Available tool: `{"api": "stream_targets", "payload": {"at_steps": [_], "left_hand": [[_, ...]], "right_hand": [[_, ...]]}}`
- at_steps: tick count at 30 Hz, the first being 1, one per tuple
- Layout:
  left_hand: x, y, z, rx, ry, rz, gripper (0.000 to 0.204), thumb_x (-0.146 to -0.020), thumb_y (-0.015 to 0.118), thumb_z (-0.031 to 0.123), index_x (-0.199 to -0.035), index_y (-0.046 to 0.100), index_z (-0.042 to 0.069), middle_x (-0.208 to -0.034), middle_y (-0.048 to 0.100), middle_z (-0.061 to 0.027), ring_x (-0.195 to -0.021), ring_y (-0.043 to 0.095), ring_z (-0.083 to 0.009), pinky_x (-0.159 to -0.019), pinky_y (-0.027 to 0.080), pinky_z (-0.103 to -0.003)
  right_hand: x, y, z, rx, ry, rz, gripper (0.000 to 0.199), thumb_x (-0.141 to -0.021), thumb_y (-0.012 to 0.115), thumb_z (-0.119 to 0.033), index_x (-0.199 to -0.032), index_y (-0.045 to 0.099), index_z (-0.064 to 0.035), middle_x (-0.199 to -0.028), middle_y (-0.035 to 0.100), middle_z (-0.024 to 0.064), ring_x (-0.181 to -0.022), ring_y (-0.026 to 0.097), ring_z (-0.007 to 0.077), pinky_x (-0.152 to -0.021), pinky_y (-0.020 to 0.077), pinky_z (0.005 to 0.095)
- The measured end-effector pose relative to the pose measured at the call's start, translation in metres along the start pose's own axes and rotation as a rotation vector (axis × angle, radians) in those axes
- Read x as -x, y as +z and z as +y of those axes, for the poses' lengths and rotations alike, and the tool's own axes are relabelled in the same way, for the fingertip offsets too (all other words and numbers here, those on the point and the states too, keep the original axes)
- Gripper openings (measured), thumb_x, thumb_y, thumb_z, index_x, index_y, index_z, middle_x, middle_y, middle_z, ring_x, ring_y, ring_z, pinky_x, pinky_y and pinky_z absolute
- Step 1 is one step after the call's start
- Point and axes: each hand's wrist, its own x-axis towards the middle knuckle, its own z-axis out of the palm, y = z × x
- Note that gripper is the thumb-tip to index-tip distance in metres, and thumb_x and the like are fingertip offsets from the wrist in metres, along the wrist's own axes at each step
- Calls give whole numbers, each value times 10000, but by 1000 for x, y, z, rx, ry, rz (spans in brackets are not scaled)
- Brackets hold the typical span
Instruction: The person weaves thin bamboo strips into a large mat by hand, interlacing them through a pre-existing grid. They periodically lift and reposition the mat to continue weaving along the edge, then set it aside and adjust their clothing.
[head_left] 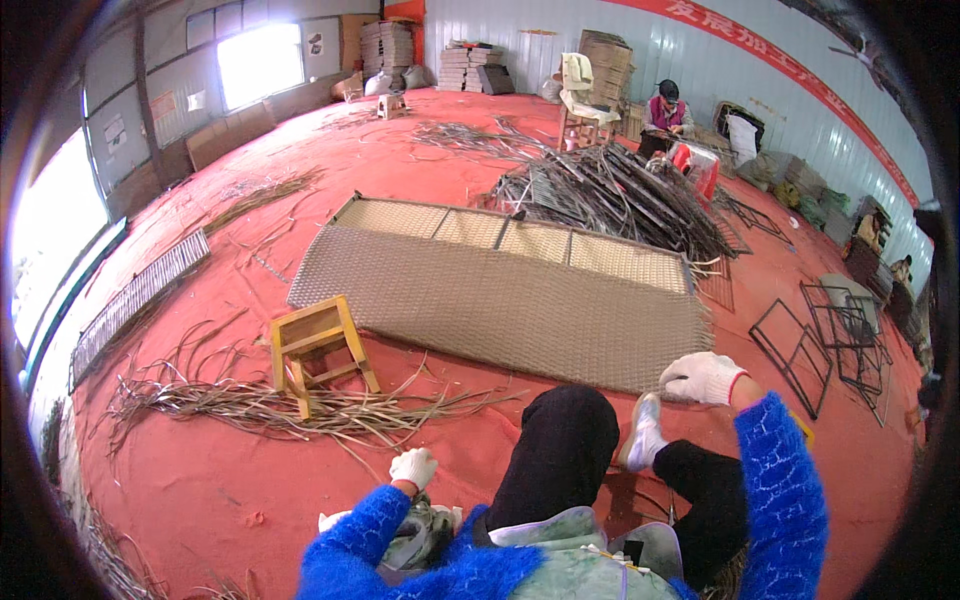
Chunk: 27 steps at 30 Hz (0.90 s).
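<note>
A long woven panel point(480, 300) in brown-grey flat strips lies on the red floor before me; its far side shows a metal frame with a paler weave. My right hand point(703, 379), in a white knitted glove, is at the panel's near right corner. Its fingers are drawn together, and what they may hold is hidden. My left hand point(413, 467), also gloved, is curled closed beside my left side, above a patterned green-grey cloth point(425, 535) and well apart from the panel. Whether anything is inside it does not show.
A yellow wooden stool point(318, 345) stands on loose strips point(260, 408) at the left. Metal frames point(795, 355) lie at the right. Beyond the panel is a heap of dark strips point(620, 200), with a seated person point(668, 118) behind it.
</note>
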Motion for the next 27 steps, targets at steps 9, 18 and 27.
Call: {"api": "stream_targets", "payload": {"at_steps": [9, 18, 27], "left_hand": [[16, 77, 17, 217, -13, -378, 471, -789, 592, 480, -1037, 726, 103, -1058, 694, -180, -1015, 664, -335, -880, 514, -444], [0, 120, 24, 4, 60, -397, 592, -660, 687, 546, -1046, 731, 100, -1033, 701, -190, -975, 686, -322, -816, 550, -441], [-27, 63, -14, -38, 204, -367, 423, -839, 606, 388, -1093, 685, 59, -1022, 701, -155, -997, 665, -294, -860, 526, -409]], "right_hand": [[-61, -1, 3, 91, 46, -106, 369, -849, 535, -384, -1132, 698, -212, -1151, 677, 85, -1067, 633, 308, -926, 494, 417], [-115, 46, 117, 175, 263, -148, 386, -815, 535, -394, -1068, 724, -172, -1113, 684, 127, -1046, 641, 341, -910, 502, 454], [-216, 103, 174, 460, 114, -280, 401, -810, 578, -393, -1002, 727, -74, -1058, 682, 187, -992, 659, 360, -886, 514, 434]]}}
